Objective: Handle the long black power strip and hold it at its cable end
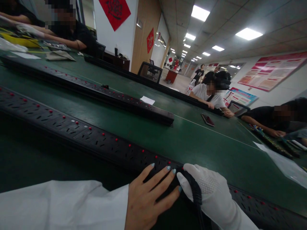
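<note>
Running across most of the view, green table (216,148), tilted by the head angle. Longest item on it: black socket strip (100,143), near side, going from left edge diagonally down to both hands. Lies socket face up. Second black strip (115,99) behind it, roughly parallel, apart, no hand on it. Another socketed length (256,207) shows right of the glove; can't tell if it's the same strip, since the join is hidden.

Right hand (211,188), white glove: fingers and thumb closed around black cable, over the strip. Left hand (146,201), bare: palm down, fingers spread, lying on the near strip, fingertips just beside the glove; not gripping anything that shows. Black cable (197,193): bent over in the glove, ribbed section visible, then drops toward the bottom edge. Its upper end is hidden by the fingers, so can't tell if it's attached.

Step in hand, as judged: steadying the strip left-handed while the right manages the cable. Next move calls for left pressure kept flat and a firm right grip at the ribbed part, without kinking it.

Smaller stuff: phone (207,120) beyond, well apart; white paper slip (147,100) by the second strip; red buttons (103,134) in a row along the near strip.
</note>
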`<state>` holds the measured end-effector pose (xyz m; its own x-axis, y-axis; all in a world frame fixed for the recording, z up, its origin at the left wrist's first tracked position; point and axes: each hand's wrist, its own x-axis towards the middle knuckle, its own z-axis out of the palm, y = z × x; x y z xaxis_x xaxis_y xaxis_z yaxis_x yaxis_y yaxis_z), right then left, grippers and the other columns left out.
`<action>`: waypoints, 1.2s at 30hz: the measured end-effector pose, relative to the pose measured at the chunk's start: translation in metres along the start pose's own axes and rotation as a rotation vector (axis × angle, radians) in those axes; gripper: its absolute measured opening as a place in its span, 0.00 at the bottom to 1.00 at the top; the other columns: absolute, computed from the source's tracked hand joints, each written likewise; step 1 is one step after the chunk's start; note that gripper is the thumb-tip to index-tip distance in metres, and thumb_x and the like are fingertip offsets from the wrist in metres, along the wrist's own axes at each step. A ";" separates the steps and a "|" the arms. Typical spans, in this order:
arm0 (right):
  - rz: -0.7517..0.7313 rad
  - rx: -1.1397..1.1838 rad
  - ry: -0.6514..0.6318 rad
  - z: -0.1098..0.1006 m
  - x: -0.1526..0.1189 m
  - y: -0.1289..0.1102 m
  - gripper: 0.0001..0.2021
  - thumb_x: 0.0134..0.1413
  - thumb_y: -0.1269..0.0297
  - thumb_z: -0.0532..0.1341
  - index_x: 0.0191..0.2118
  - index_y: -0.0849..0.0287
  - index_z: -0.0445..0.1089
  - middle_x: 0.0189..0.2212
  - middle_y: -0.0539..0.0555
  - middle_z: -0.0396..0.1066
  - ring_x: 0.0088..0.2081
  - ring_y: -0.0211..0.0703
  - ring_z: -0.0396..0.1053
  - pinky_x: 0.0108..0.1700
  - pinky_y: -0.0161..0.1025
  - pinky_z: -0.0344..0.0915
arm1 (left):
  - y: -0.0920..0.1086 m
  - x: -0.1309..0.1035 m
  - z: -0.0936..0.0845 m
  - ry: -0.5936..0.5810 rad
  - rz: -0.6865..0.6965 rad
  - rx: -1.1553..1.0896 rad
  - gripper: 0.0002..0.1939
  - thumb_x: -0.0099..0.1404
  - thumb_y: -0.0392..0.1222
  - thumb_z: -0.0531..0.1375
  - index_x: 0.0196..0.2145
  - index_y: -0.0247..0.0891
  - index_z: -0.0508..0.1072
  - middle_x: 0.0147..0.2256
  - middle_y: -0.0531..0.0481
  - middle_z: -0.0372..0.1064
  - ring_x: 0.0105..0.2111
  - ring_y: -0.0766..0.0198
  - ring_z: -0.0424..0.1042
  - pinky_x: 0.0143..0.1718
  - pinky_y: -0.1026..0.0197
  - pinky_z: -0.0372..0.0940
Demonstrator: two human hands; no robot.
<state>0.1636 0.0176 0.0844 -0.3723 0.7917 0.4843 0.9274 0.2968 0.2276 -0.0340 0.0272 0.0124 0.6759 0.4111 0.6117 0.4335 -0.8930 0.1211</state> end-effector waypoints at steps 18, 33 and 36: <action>-0.102 -0.071 0.094 -0.001 -0.023 0.032 0.15 0.58 0.54 0.55 0.31 0.58 0.73 0.20 0.50 0.71 0.20 0.34 0.66 0.24 0.32 0.58 | -0.004 0.003 -0.013 -0.161 0.054 0.036 0.26 0.67 0.40 0.53 0.61 0.43 0.55 0.62 0.45 0.51 0.63 0.54 0.44 0.59 0.46 0.27; -0.035 -0.040 0.086 -0.003 -0.031 0.028 0.17 0.60 0.54 0.53 0.32 0.59 0.73 0.24 0.53 0.73 0.23 0.39 0.69 0.26 0.35 0.61 | -0.002 0.002 -0.007 -0.140 0.040 0.022 0.25 0.67 0.39 0.53 0.60 0.43 0.58 0.61 0.46 0.54 0.64 0.54 0.42 0.60 0.46 0.29; -0.027 -0.039 0.078 -0.003 -0.030 0.028 0.17 0.60 0.54 0.53 0.32 0.59 0.74 0.24 0.53 0.74 0.23 0.38 0.69 0.27 0.35 0.61 | -0.002 0.003 -0.006 -0.128 0.048 0.027 0.24 0.66 0.38 0.54 0.60 0.42 0.59 0.61 0.46 0.54 0.63 0.55 0.42 0.60 0.46 0.29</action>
<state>0.2009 0.0004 0.0784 -0.4007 0.7392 0.5413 0.9152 0.2954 0.2740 -0.0364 0.0288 0.0188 0.7660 0.3894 0.5115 0.4134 -0.9077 0.0720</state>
